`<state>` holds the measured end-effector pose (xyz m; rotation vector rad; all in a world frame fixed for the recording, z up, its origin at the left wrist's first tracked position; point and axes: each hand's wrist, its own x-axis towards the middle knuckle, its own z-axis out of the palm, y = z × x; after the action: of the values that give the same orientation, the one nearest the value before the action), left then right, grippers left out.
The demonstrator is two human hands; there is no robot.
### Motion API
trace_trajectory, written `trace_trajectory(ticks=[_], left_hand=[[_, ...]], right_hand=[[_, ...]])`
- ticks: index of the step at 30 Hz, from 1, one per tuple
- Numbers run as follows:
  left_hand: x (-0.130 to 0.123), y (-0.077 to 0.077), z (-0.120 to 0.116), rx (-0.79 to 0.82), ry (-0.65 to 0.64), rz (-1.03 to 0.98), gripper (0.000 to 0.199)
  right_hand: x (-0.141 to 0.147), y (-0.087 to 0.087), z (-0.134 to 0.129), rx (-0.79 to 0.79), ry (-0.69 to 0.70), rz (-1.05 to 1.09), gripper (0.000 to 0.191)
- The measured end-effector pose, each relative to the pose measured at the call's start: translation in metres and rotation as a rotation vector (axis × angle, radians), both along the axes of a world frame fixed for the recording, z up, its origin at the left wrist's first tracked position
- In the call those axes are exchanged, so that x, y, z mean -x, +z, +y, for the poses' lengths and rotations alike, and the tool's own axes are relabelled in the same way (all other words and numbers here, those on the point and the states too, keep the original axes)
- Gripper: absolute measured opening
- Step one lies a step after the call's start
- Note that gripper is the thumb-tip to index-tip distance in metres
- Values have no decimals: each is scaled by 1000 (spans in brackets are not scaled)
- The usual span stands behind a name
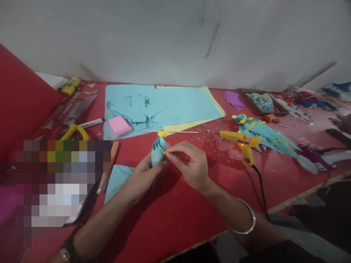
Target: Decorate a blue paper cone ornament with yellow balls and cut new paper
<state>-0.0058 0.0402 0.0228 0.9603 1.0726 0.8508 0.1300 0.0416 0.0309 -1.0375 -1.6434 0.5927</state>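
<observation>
A light blue rolled-paper piece (pixel 157 151) stands upright in my left hand (pixel 144 175), whose fingers wrap round its lower part. Just beyond its top is a yellow rounded piece (pixel 162 134); whether the two touch I cannot tell. My right hand (pixel 192 164) pinches a tiny yellow bit (pixel 165 152) against the right side of the blue paper. Behind the hands a thin wooden stick (pixel 181 132) lies across the red table (pixel 175 215). To the right, a yellow glue gun (pixel 242 142) rests with a small orange light showing.
Blue sheets (pixel 186 104) lie at the back over yellow ones, with a pink packet (pixel 119 125) beside them. Blue paper figures with yellow trim (pixel 260 133) sit behind the glue gun. A tray (pixel 283 112) holds scraps. Yellow-handled scissors (pixel 73 130) and a marker lie left.
</observation>
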Motion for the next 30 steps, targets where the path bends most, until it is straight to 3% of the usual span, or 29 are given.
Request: trace_trajectory(ticks=[18, 30], left_hand=[[-2, 0, -2, -120, -30, 160, 26], [-4, 5, -3, -144, -43, 226, 21]], right_hand=[[6, -3, -2, 56, -17, 14, 11], [6, -3, -1, 73, 20, 67, 4]])
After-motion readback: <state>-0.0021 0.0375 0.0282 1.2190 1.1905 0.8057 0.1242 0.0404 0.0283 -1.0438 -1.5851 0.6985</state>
